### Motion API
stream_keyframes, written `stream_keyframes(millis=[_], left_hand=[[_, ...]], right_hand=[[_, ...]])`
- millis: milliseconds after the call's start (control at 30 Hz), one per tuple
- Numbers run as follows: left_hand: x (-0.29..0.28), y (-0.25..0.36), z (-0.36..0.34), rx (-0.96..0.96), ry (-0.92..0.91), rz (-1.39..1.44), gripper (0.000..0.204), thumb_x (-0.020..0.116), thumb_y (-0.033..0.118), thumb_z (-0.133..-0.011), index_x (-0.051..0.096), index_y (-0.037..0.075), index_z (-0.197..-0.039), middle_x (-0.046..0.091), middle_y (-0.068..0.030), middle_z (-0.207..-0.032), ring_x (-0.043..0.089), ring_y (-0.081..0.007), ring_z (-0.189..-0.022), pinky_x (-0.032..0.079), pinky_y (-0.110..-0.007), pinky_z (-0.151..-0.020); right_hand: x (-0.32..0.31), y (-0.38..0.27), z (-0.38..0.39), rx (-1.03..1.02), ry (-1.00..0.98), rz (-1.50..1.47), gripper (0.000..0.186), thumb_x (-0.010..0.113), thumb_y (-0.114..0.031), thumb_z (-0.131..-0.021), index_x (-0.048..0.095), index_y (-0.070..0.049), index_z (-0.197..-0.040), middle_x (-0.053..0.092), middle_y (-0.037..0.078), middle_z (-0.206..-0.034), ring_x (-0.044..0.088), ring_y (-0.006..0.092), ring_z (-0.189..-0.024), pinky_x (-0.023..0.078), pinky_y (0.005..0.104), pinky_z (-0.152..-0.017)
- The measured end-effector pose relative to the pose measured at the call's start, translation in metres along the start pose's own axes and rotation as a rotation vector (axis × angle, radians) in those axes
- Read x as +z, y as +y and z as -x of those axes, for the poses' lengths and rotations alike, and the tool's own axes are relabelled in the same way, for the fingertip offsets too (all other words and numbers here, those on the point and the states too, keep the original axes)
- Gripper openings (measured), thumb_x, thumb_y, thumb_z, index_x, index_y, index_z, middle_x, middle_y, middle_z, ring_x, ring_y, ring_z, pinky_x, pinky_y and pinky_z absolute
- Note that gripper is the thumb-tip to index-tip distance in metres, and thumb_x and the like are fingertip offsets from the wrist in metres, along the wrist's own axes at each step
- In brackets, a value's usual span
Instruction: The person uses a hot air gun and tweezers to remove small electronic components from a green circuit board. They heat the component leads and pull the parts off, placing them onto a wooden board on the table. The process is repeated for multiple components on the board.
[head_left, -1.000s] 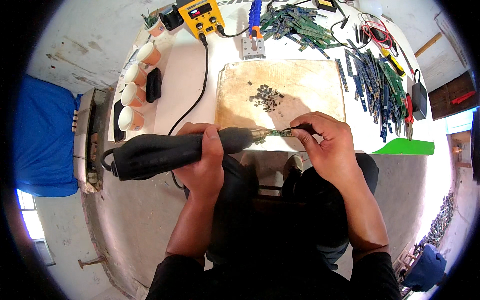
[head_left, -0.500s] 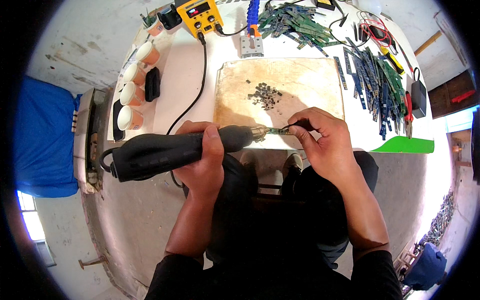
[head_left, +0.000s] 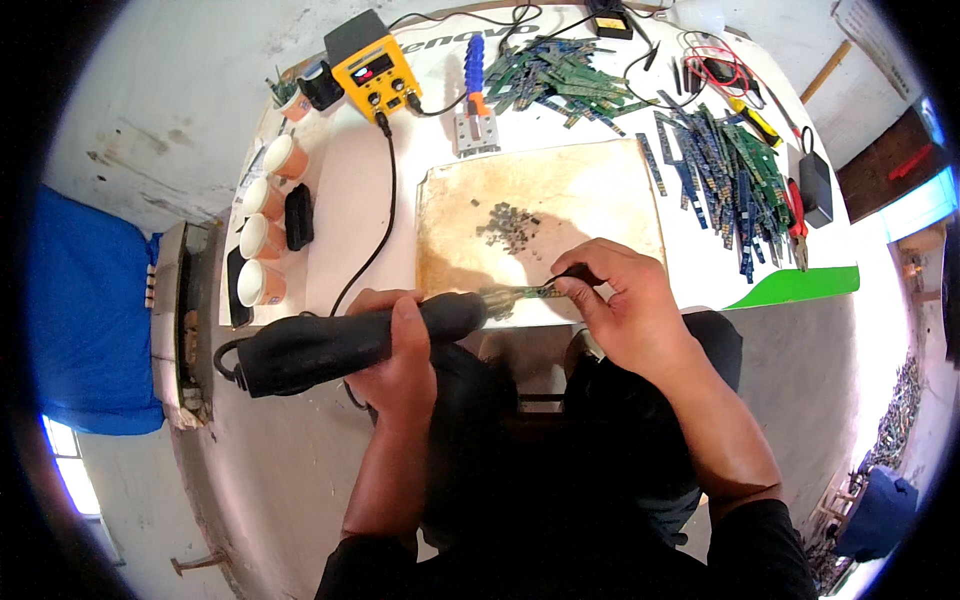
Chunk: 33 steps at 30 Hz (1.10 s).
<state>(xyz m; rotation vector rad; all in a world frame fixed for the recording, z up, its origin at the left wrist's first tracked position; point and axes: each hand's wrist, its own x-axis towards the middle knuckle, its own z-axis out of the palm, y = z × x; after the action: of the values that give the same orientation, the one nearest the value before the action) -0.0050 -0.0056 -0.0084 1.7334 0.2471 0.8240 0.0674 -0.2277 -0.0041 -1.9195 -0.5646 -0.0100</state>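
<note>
While the left hand (head_left: 402,350) wraps firmly round a black hot-air tool (head_left: 315,352), fingers closed, the right hand (head_left: 630,300) pinches thumb to forefinger on a dark, slim tool (head_left: 578,272), tweezers perhaps, at the end of a narrow circuit strip (head_left: 541,292). And there's that strip, right at the nozzle (head_left: 497,302), over the near edge of the worn board (head_left: 455,215)! I'd call it light, stiff and easily snapped, best gripped by its far end, away from the metal. The hot-air tool looks bulky but manageable; the thick barrel is the place to hold, never the nozzle.

Beyond, small dark chips (head_left: 508,230) lie heaped on the stained board. Around it spreads a white table (head_left: 340,215): paper cups (head_left: 262,238) lined up on the left, loose strips (head_left: 720,180) piled on the right, more strips (head_left: 555,82) further back, near a yellow control station (head_left: 372,75). Past all that, a scuffed pale wall (head_left: 190,80) and a hanging blue sheet (head_left: 95,310).
</note>
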Motion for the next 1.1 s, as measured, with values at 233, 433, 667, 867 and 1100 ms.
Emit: stream_keyframes(millis=[233, 433, 667, 867, 1100], left_hand=[[-0.002, 0.0, -0.001, -0.018, -0.007, 0.031, 0.012, 0.062, 0.008, -0.094, 0.057, -0.002, -0.1, 0.066, -0.0108, -0.092, 0.063, -0.0182, -0.085, 0.054, -0.033, -0.082], [-0.004, -0.004, 0.006, -0.045, 0.026, 0.041, 0.011, 0.064, 0.011, -0.094, 0.06, 0.0, -0.096, 0.066, -0.0091, -0.09, 0.062, -0.0163, -0.08, 0.054, -0.029, -0.07], [-0.005, -0.007, -0.003, -0.016, 0.055, -0.007, 0.011, 0.063, 0.01, -0.094, 0.059, 0.0, -0.095, 0.066, -0.0091, -0.089, 0.062, -0.0141, -0.075, 0.052, -0.025, -0.062], [0.002, -0.004, -0.001, -0.022, 0.055, 0.002, 0.012, 0.065, 0.011, -0.094, 0.06, 0.0, -0.095, 0.068, -0.0103, -0.091, 0.063, -0.0145, -0.078, 0.053, -0.025, -0.063], [-0.001, -0.006, -0.002, -0.101, 0.084, -0.032, 0.016, 0.065, 0.016, -0.096, 0.061, 0.0, -0.099, 0.069, -0.0113, -0.093, 0.065, -0.0161, -0.079, 0.054, -0.026, -0.063]], right_hand=[[-0.004, -0.003, 0.001, 0.07, -0.004, 0.004, 0.012, 0.069, 0.001, -0.089, 0.064, 0.0, -0.1, 0.066, 0.019, -0.088, 0.066, 0.0381, -0.078, 0.052, 0.04, -0.069], [-0.002, 0.002, 0.006, 0.086, -0.001, -0.009, 0.011, 0.069, 0.0, -0.089, 0.063, 0.001, -0.099, 0.066, 0.02, -0.087, 0.067, 0.0398, -0.08, 0.052, 0.0412, -0.07], [-0.002, -0.002, 0.003, 0.093, 0.014, 0.038, 0.013, 0.069, -0.001, -0.089, 0.064, 0.001, -0.101, 0.066, 0.022, -0.09, 0.067, 0.0405, -0.081, 0.053, 0.0419, -0.071], [0.003, 0.004, -0.001, -0.02, 0.069, 0.015, 0.014, 0.072, -0.001, -0.088, 0.069, 0.001, -0.102, 0.069, 0.02, -0.092, 0.069, 0.0383, -0.083, 0.054, 0.0396, -0.071], [0.004, 0.004, -0.002, 0.048, 0.039, 0.029, 0.015, 0.074, 0.0, -0.087, 0.072, 0.0, -0.101, 0.073, 0.019, -0.096, 0.072, 0.0359, -0.086, 0.056, 0.0363, -0.075]])
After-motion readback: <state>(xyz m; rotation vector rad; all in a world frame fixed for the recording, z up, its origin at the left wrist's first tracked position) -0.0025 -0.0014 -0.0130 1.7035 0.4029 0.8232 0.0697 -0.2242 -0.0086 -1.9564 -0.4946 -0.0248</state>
